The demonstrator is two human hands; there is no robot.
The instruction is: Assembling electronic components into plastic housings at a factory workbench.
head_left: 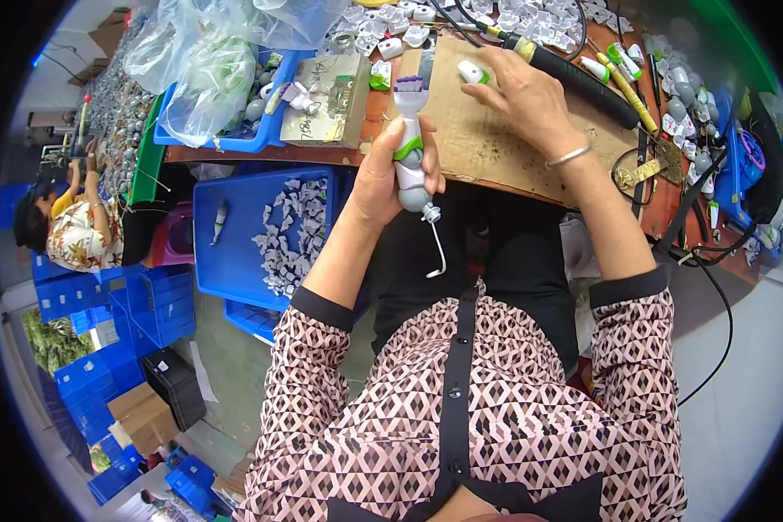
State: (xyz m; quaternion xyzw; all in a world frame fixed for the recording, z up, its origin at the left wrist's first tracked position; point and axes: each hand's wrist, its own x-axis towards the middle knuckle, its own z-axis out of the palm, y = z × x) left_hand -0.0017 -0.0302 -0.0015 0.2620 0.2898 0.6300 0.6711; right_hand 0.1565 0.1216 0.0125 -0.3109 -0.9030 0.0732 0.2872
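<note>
My left hand (390,174) is wrapped round a white, grey and green plastic toy part (411,148), held upright over the table's front edge. A purple toothed piece tops it, and a bent metal hook hangs from its grey lower end. My right hand (526,96) closes thumb and fingers on a small white and green plastic piece (471,73) above the cardboard sheet (496,152). A black cylindrical power tool (583,87) with a cord lies just beyond that hand.
A beige block (339,91) bears a white and purple piece. Left of it, a blue tray (165,129) holds plastic bags. Below stands a blue bin (222,265) of white parts. White pieces (374,35) cover the table's back. A co-worker (87,226) sits far left.
</note>
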